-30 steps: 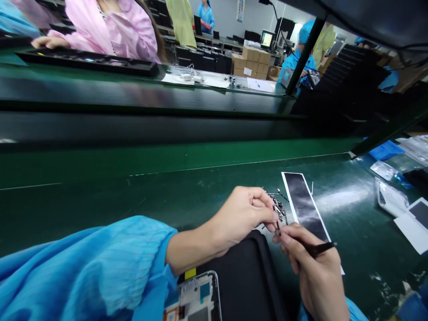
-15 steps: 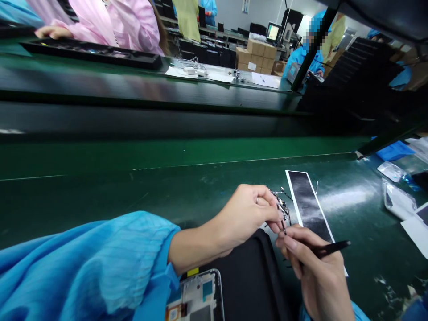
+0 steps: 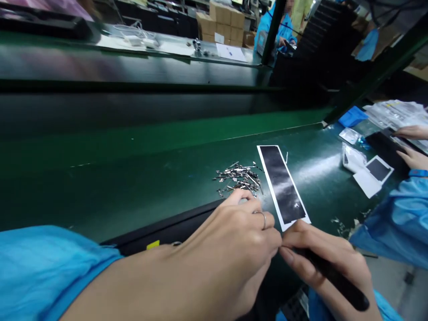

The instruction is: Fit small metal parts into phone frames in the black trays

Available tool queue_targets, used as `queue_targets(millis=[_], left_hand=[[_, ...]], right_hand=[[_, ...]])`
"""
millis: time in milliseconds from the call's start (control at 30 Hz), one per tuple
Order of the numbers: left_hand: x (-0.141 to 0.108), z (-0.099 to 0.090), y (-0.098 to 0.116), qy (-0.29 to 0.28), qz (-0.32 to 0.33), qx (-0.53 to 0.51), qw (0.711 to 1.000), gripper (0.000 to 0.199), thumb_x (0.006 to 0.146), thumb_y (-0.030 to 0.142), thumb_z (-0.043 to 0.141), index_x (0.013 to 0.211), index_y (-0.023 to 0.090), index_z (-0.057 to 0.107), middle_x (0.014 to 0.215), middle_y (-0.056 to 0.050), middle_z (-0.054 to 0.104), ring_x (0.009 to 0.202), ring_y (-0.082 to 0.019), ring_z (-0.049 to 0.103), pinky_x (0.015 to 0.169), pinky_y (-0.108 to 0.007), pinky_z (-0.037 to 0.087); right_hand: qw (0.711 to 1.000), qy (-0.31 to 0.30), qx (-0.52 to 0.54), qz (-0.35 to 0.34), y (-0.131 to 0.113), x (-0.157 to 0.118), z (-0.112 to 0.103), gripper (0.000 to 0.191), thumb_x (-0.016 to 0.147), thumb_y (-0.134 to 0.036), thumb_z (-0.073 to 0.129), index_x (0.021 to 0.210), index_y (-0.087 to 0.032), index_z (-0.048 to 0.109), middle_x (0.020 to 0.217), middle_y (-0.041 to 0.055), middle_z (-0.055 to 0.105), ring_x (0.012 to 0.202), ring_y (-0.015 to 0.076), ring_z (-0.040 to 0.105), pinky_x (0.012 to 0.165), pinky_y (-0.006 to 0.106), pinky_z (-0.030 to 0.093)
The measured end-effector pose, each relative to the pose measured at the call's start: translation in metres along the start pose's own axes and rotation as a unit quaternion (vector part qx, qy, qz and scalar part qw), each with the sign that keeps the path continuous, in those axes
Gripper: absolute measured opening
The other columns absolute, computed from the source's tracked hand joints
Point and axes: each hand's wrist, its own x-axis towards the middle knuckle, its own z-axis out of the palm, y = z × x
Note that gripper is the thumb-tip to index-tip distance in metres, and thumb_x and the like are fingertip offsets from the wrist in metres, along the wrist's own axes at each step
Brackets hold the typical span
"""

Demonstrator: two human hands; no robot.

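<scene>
My left hand (image 3: 234, 240), a ring on one finger, is in the lower middle with its fingers curled down. Whatever it pinches is hidden behind the knuckles. Its fingertips meet those of my right hand (image 3: 329, 263), which grips slim black tweezers (image 3: 337, 276) like a pen; their tip is hidden. Just beyond the left hand lies a loose pile of small metal parts (image 3: 240, 176). To its right is a long dark sheet with a white border (image 3: 282, 185), bearing a tiny light piece near its lower end. A black tray (image 3: 187, 218) is partly covered by my left arm.
At the right, a co-worker's hands (image 3: 414, 142) rest by a dark object. Clear plastic packaging (image 3: 353, 157), white sheets (image 3: 369, 180) and a blue packet (image 3: 352, 117) lie nearby. A raised shelf (image 3: 133, 69) with cables and papers runs across the back; a green post (image 3: 377, 67) slants at right.
The view has swung right and down. My left hand has come nearer and turned knuckles up, uncovering the pile. The phone housing seen in the tray is now hidden, and a co-worker's hands show at right.
</scene>
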Motion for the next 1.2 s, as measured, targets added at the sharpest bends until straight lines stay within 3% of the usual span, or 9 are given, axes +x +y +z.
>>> queue_targets(millis=[67, 133, 267, 400, 600, 900, 1033, 1200], left_hand=[[-0.003, 0.01, 0.003, -0.027, -0.019, 0.009, 0.999, 0.021, 0.078, 0.01, 0.039, 0.067, 0.018, 0.055, 0.074, -0.003, 0.057, 0.071, -0.017, 0.049, 0.08, -0.035, 0.035], [-0.006, 0.023, 0.002, -0.06, -0.019, 0.039, 0.997, 0.016, 0.078, 0.012, 0.042, 0.077, 0.019, 0.056, 0.083, -0.003, 0.057, 0.081, -0.019, 0.05, 0.087, -0.037, 0.033], [-0.008, 0.051, 0.0, -0.079, 0.03, 0.127, 0.988, 0.013, 0.073, 0.016, 0.048, 0.085, 0.015, 0.054, 0.09, -0.007, 0.055, 0.091, -0.024, 0.05, 0.095, -0.046, 0.027], [0.001, 0.064, 0.003, -0.107, 0.093, 0.185, 0.972, 0.028, 0.073, 0.009, 0.043, 0.099, 0.007, 0.054, 0.107, -0.016, 0.054, 0.106, -0.027, 0.047, 0.102, -0.045, 0.021], [0.028, 0.068, -0.001, -0.271, 0.058, 0.197, 0.94, 0.026, 0.071, 0.014, 0.053, 0.094, 0.003, 0.061, 0.109, -0.024, 0.055, 0.1, -0.034, 0.052, 0.087, -0.05, 0.037], [0.03, 0.08, -0.008, -0.261, 0.097, 0.238, 0.931, 0.038, 0.068, 0.018, 0.058, 0.102, 0.001, 0.059, 0.118, -0.025, 0.049, 0.111, -0.036, 0.043, 0.095, -0.052, 0.03], [0.031, 0.079, -0.005, -0.282, 0.109, 0.259, 0.918, 0.037, 0.07, 0.014, 0.055, 0.106, 0.005, 0.058, 0.123, -0.02, 0.047, 0.113, -0.032, 0.043, 0.099, -0.049, 0.029], [0.031, 0.076, -0.003, -0.286, 0.124, 0.299, 0.902, 0.034, 0.072, 0.022, 0.054, 0.103, 0.01, 0.061, 0.123, -0.018, 0.048, 0.112, -0.032, 0.044, 0.099, -0.05, 0.028]], right_hand=[[0.998, 0.047, -0.01, 0.033, 0.01, -0.016, -0.005, 0.004, 0.079, -0.022, 0.054, 0.08, -0.021, 0.058, 0.07, -0.0009, 0.056, 0.061, 0.0095, 0.054, 0.051, 0.018, 0.043], [0.989, 0.132, -0.015, 0.071, 0.026, -0.03, -0.009, 0.01, 0.082, -0.028, 0.051, 0.083, -0.022, 0.058, 0.079, 0.0006, 0.057, 0.07, 0.0118, 0.054, 0.057, 0.02, 0.042], [0.95, 0.268, -0.037, 0.158, 0.062, -0.048, -0.013, 0.02, 0.081, -0.033, 0.052, 0.069, -0.018, 0.057, 0.074, 0.001, 0.055, 0.071, 0.0127, 0.05, 0.062, 0.023, 0.039], [0.942, 0.259, -0.032, 0.213, 0.082, -0.053, -0.012, 0.023, 0.077, -0.038, 0.056, 0.07, -0.017, 0.061, 0.073, 0.001, 0.059, 0.069, 0.0132, 0.053, 0.059, 0.023, 0.042], [0.93, 0.244, 0.005, 0.274, 0.091, -0.052, -0.007, 0.027, 0.066, -0.041, 0.065, 0.072, -0.015, 0.064, 0.073, 0.0032, 0.064, 0.071, 0.0186, 0.058, 0.064, 0.028, 0.046], [0.895, 0.333, 0.05, 0.292, 0.109, -0.051, 0.002, 0.027, 0.064, -0.04, 0.068, 0.074, -0.015, 0.065, 0.068, 0.0013, 0.064, 0.068, 0.0155, 0.058, 0.06, 0.023, 0.046], [0.891, 0.347, 0.069, 0.286, 0.117, -0.048, 0.005, 0.026, 0.064, -0.037, 0.069, 0.075, -0.014, 0.066, 0.066, 0.0013, 0.063, 0.066, 0.015, 0.058, 0.057, 0.023, 0.044], [0.891, 0.352, 0.088, 0.272, 0.118, -0.046, 0.007, 0.023, 0.063, -0.035, 0.07, 0.075, -0.016, 0.066, 0.07, 0.0012, 0.064, 0.067, 0.0149, 0.058, 0.057, 0.023, 0.043]])
